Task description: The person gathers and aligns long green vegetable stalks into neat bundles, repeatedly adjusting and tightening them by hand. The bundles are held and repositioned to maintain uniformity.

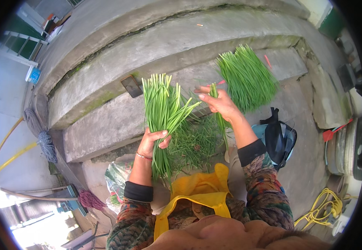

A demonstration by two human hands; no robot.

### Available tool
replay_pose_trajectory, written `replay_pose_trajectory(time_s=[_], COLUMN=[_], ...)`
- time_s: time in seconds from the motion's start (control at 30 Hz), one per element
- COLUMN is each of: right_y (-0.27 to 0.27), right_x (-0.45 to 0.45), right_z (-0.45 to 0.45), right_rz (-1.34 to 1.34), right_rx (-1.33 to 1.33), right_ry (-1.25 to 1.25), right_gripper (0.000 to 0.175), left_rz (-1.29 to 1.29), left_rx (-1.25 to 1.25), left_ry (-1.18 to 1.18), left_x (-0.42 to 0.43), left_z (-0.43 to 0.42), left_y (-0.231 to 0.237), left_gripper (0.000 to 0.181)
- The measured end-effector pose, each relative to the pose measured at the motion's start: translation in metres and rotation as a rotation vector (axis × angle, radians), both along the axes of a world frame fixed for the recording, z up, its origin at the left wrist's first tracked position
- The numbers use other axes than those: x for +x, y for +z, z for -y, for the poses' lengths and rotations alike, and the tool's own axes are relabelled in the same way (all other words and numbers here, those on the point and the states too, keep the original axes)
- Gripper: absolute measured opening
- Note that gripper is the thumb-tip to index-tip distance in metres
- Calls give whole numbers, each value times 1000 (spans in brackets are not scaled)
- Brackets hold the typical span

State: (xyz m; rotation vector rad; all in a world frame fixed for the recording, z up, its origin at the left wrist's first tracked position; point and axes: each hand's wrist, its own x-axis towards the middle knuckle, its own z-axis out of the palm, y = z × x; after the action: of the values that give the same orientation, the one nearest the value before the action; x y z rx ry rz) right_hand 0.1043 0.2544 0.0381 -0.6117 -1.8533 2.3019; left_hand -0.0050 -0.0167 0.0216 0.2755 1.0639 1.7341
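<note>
My left hand (154, 140) is closed around a thick bunch of garlic chives (159, 106), pale cut ends up and green leaves hanging below the fist. A few stems fan out of the bunch to the right. My right hand (220, 101) holds a smaller bundle of chives (213, 90) between the fingers, its leaves dangling beneath the palm. Beyond it, a large pile of chives (248, 78) lies neatly aligned on the concrete step. Loose chive trimmings (195, 147) are heaped on the ground below both hands.
A smartphone (131, 86) lies on the concrete step (96, 125). Red strips (268, 61) rest near the pile. A clear plastic bag (118, 175) sits at left; a blue stool (262, 131) with a black strapped item (276, 137) is at right. A yellow apron (196, 184) covers my lap.
</note>
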Motion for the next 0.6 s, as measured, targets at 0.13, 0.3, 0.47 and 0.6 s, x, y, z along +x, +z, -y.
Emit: replay_pose_trajectory(time_s=[0.13, 0.3, 0.47, 0.6], right_y=[3, -3, 12, 13], right_x=[-5, -5, 10, 21], right_z=[21, 20, -4, -29], right_rz=[-90, -132, -91, -408], right_rx=[-216, -189, -367, -541], right_ry=[84, 138, 218, 176], right_gripper=[39, 24, 20, 28], left_rz=[191, 281, -48, -248], left_rx=[156, 157, -29, -182], left_ry=[-102, -166, -84, -71], left_x=[6, 6, 10, 5], left_z=[-10, -10, -12, -12], left_y=[-8, -14, 13, 11], left_gripper=[39, 42, 33, 23])
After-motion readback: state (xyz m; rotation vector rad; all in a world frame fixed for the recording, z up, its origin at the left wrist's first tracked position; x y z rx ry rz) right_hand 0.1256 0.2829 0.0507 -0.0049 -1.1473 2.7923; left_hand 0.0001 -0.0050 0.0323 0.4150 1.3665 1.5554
